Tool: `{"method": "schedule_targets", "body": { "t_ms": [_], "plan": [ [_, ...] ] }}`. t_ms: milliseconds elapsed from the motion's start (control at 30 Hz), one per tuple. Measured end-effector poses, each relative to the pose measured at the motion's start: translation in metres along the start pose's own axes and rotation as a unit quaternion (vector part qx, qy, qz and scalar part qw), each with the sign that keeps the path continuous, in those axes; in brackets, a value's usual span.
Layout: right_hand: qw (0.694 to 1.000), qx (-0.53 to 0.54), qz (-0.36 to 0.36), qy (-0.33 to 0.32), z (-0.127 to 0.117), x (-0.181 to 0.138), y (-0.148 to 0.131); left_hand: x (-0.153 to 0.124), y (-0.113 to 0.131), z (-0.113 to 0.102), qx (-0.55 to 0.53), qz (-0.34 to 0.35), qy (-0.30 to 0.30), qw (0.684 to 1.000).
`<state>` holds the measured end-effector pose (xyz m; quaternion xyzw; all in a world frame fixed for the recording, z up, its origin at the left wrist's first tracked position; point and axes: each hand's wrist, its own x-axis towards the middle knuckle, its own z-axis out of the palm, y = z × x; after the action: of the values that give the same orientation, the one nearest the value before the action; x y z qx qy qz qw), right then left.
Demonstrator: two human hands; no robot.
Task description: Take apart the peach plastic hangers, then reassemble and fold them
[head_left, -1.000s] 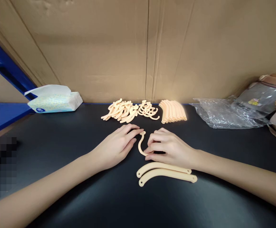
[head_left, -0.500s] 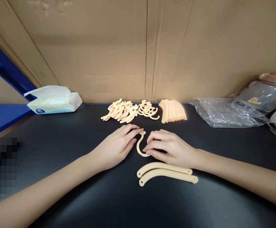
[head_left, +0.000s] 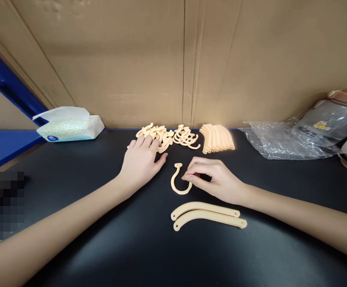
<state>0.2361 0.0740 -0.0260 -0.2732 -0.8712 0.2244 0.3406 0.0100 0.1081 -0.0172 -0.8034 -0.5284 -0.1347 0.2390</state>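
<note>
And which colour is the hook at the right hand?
The hook is pale cream, as the head view shows.

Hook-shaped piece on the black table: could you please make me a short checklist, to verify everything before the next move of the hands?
1. Hook-shaped piece steadied: ok; the right hand has its fingers at one end.
2. Its flat head uncovered: ok; neither hand covers it.
3. Its other end fully visible: not ok; the right hand hides it.
4. Left hand gripping a piece: cannot tell; it is at the left heap of curved pieces, its fingertips partly hidden.
5. Two long curved bars apart from both hands: ok; they lie side by side, nearer the wearer.
6. Clear plastic bag away from the hands: ok; it lies far right.
</note>
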Motion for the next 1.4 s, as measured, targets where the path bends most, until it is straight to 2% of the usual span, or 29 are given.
{"method": "schedule_targets", "body": {
  "t_ms": [600,1133,1400],
  "plan": [
    [1.0,-0.015,-0.006,-0.006,-0.002,-0.001,-0.002,0.029,0.016,0.006,0.044,0.001,-0.033,0.998],
    [0.999,-0.03,-0.014,-0.013,-0.004,0.0,-0.004,0.037,0.017,-0.003,0.027,-0.02,-0.076,0.997],
    [0.999,-0.03,-0.011,-0.013,-0.003,0.0,-0.003,0.033,0.018,-0.005,0.008,-0.025,-0.071,0.997]
  ]
}}
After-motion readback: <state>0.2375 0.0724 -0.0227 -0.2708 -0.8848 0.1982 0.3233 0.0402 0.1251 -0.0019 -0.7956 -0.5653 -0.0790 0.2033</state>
